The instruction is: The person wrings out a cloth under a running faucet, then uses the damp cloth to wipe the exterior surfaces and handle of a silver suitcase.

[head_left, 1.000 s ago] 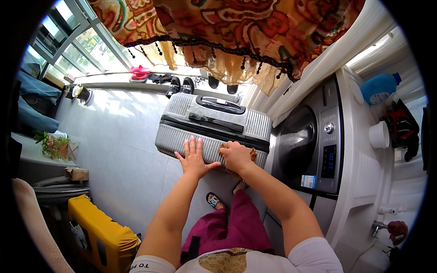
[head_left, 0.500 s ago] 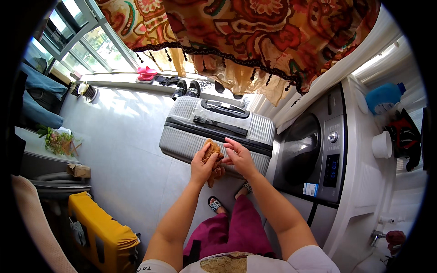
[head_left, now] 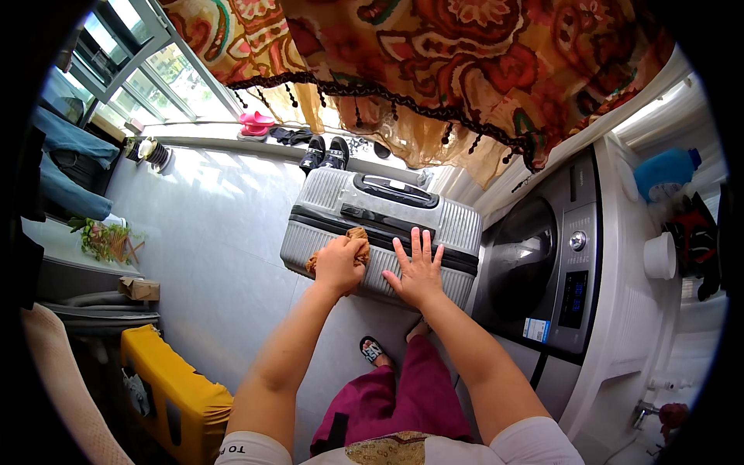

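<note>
A silver-grey ribbed suitcase with black trim stands upright on the floor in front of me. My left hand is closed round a crumpled brown cloth and holds it against the upper front side of the suitcase. Part of the cloth sticks out on both sides of the fist. My right hand is spread, palm down, over the suitcase's near edge, right of the cloth; it appears to rest on the shell. On top, a black carry handle and a black telescopic handle show.
To the right stands a grey front-loading washing machine. A patterned curtain hangs at the far side, with black shoes below it. At the lower left is a yellow-covered box-shaped thing; a potted plant sits further left.
My hands have parted. The left has pressed the cloth onto the suitcase, and the right has let go of it and spread flat on the case. The view has shifted slightly.
</note>
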A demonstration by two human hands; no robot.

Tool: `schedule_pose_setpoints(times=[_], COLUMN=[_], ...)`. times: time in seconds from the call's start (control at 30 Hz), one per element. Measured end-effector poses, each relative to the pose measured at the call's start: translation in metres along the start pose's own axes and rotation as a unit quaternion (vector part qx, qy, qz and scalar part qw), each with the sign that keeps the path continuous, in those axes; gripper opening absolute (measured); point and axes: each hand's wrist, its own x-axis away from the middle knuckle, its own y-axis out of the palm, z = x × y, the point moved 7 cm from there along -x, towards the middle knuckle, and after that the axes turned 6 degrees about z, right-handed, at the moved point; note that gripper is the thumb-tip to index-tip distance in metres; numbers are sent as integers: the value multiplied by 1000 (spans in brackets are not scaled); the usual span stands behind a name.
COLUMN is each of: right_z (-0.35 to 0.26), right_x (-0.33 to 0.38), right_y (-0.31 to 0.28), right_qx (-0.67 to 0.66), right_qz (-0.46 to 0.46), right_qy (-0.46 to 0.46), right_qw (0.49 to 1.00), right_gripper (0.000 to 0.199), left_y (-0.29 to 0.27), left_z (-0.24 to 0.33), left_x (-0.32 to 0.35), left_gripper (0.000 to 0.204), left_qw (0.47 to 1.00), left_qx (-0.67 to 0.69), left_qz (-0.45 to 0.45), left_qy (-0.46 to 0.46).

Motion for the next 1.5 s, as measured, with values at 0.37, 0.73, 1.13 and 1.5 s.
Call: schedule_pose_setpoints(times=[0.37,0.73,1.13,1.5], right_z=[2,8,10,3], right_x=[-8,-11,-10,-10], right_y=[-1,6,-10,-6], right_qx=[-1,-5,-3,-20], right_qz=[-30,-40,-19,2], right_qy=[5,10,28,19], right_qw=[1000,999,999,1000], right_gripper=[78,79,76,76], left_y=[25,-2,-21,27], left_z=[67,-27,-44,27], left_x=[-116,-137,-145,-143], left_gripper=[36,33,27,26], left_qw=[975,993,968,955], left_qx=[-152,-86,-189,-119], left_qz=[10,73,2,-148], left_qy=[159,-19,166,228])
